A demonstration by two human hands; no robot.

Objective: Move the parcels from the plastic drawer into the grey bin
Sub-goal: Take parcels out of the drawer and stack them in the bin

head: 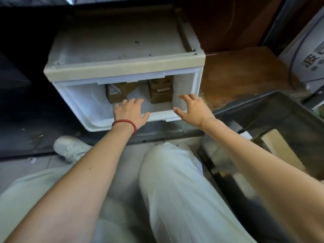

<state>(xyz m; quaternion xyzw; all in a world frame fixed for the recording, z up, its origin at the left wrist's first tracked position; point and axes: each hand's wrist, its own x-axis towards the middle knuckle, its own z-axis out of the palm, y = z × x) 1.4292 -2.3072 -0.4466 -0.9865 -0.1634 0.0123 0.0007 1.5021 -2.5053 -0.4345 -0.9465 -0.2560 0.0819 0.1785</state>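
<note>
Both hands are out in front of us and neither one has hold of anything. The left hand (130, 111), with a red bead bracelet (125, 124) at the wrist, reaches over the front wall of the white plastic drawer (82, 102). Its fingers are loose and nearly straight, and the tips are right at the lower edge of the left parcel (114, 92). We can't tell whether they actually touch it. The right hand (192, 111) is spread wide, thumb over the front wall and fingers up by the drawer's right wall. We can't call contact there either.

Inside the drawer we see two brown cardboard parcels standing towards the back. The left parcel shows a white label. The right parcel (160, 91) stands apart from it, close to the right wall, and something flat and white lies between the two. The drawer is pulled out of a white cabinet with a beige top (122, 67), which is dusty and speckled.

Off to our right sits the grey bin (280, 114), just beside the drawer's corner and below the right forearm. A pale cardboard box (280, 148) lies in it. Behind the bin is a brown wooden surface (242, 74). Below us are pale trousers (175, 190) and a white shoe (70, 148) on the floor.
</note>
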